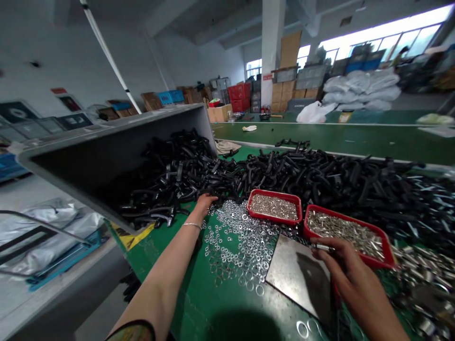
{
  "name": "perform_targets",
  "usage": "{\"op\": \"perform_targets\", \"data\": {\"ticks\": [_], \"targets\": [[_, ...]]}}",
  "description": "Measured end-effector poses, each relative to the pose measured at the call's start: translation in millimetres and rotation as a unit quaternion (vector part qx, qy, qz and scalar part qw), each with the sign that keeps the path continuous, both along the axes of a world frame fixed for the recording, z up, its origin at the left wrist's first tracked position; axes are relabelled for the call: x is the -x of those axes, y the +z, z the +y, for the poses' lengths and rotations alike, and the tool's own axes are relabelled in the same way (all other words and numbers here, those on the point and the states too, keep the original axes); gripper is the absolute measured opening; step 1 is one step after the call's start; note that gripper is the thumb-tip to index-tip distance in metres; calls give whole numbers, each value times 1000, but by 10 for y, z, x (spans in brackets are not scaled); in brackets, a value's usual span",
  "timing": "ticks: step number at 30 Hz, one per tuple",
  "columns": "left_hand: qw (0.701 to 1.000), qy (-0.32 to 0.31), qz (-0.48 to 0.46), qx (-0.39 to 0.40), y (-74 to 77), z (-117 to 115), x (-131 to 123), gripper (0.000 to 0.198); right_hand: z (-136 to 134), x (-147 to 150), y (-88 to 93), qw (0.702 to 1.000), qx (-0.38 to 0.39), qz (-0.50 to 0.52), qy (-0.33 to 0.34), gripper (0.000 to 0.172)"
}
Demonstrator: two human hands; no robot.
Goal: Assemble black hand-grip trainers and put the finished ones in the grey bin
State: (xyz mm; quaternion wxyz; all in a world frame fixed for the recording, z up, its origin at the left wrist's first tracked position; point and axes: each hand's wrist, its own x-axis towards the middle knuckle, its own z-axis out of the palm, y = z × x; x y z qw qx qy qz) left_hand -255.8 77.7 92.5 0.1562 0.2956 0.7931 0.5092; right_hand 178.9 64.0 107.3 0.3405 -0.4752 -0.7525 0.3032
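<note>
Holding metal piece (324, 247) clamped in right grip (350, 271), left grip (204, 203) beside black parts (185, 171), closure unclear.

Two hands (205, 203) (350, 271), two red trays (273, 219) (390, 256), one metal plate (288, 272)

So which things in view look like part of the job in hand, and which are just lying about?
Likely part of the job:
small metal piece in the right hand
black parts by the left hand
loose metal rings
metal plate
two red trays

Probably just lying about:
white plastic bag
stacked white sacks
red crates
</note>
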Motion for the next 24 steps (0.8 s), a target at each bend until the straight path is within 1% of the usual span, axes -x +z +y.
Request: {"op": "perform_targets", "data": {"ticks": [2,4,6,7,8,9,10,11,12,14,15,16,17,19,21,23,24], "targets": [[999,-7,-23,-25,15,-42,-25,26,-15,11,19,1000,17,14,22,29],[998,-13,-35,-57,47,-132,-149,36,-56,43,65,997,48,46,32,26],[992,-45,-58,-107,95,-272,-423,45,-101,100,110,989,89,115,23,24],[981,-82,-93,-146,124,-365,-617,49,-119,135,120,980,110,166,13,24],[964,-140,-150,-166,153,-473,-842,51,-133,172,119,966,131,224,3,25],[938,-197,-228,-168,179,-594,-1088,53,-143,207,106,948,150,281,-6,26],[901,-253,-319,-146,196,-722,-1344,52,-151,239,83,929,166,330,-14,27],[861,-287,-400,-128,200,-848,-1602,49,-160,267,52,913,179,367,-21,28],[824,-306,-461,-121,188,-961,-1851,46,-169,291,17,901,187,391,-28,28],[746,-365,-549,-87,120,-1117,-2295,53,-198,328,-48,888,197,415,-35,29],[725,-392,-562,-71,71,-1153,-2476,53,-219,339,-71,887,197,416,-34,30],[722,-412,-554,-56,19,-1164,-2622,48,-241,346,-83,889,194,414,-29,29],[732,-424,-531,-45,-29,-1157,-2728,42,-264,345,-82,893,188,408,-20,28],[775,-420,-470,-44,-100,-1114,-2814,36,-297,318,-47,906,170,388,2,26],[809,-401,-425,-64,-123,-1065,-2756,47,-290,252,10,918,148,369,10,26],[823,-392,-402,-81,-109,-1022,-2619,64,-250,159,49,925,138,354,2,28],[826,-397,-393,-76,-98,-1004,-2547,69,-230,113,51,927,142,347,1,29]]}}
